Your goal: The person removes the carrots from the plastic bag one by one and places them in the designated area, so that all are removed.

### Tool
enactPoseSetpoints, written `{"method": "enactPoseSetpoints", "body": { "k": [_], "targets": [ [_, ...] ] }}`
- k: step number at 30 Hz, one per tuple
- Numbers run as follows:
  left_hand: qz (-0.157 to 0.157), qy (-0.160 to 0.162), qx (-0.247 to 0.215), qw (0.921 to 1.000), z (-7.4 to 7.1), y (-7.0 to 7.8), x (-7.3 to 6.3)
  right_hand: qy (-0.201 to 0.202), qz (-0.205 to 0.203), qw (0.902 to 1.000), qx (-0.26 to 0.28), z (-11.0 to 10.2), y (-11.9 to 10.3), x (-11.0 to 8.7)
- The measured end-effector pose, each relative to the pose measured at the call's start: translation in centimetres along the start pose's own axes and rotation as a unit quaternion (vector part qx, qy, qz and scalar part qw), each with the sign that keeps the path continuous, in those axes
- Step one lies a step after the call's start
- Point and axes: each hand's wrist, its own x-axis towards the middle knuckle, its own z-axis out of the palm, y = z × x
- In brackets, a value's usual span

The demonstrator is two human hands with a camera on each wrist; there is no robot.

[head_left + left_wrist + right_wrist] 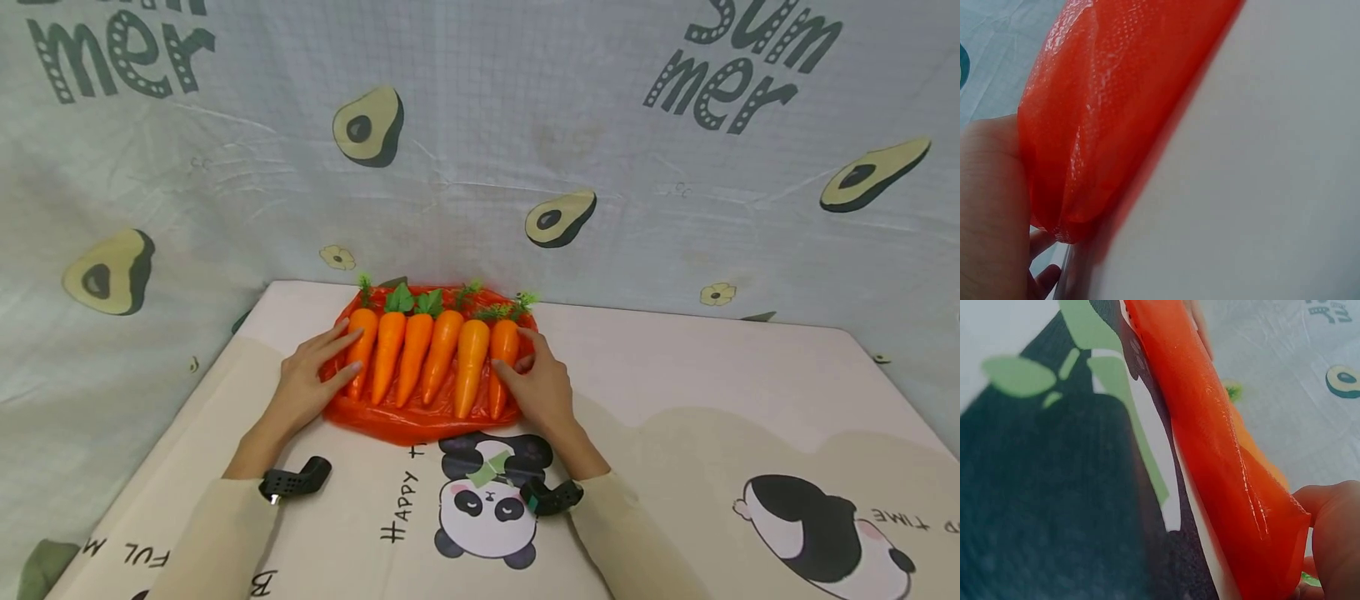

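- My left hand (306, 377) was spread wide at its nearest carrot (363, 346).
- My right hand (543, 390) curved at the opposite end carrot (505, 346); couldn't tell if gripping.
- Long axes ran forward.

- a pale table (615, 333), its far edge close to a hanging curtain.
- the curtain (465, 67), light grey and wrinkled, behind the table and to its left.
- printed on the curtain: four avocado halves (368, 127), two yellow flowers (717, 294) and dotted "summer" lettering (742, 75) at upper right and upper left.
- on the tabletop, a printed panda (487, 517), the word "happy" (400, 507) running sideways beside it.
- a second panda (817, 533) at lower right.
- a green shape (47, 571), bottom left, unclear.
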Motion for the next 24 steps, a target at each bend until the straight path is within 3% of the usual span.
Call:
{"method": "enactPoseSetpoints", "body": {
  "k": [24],
  "targets": [
    [0.008, 0.005, 0.004, 0.9999, 0.22, -0.48, 0.04, 0.032, 0.01, 0.9977, 0.058, -0.46, -0.92, -0.04]
  ]
}}
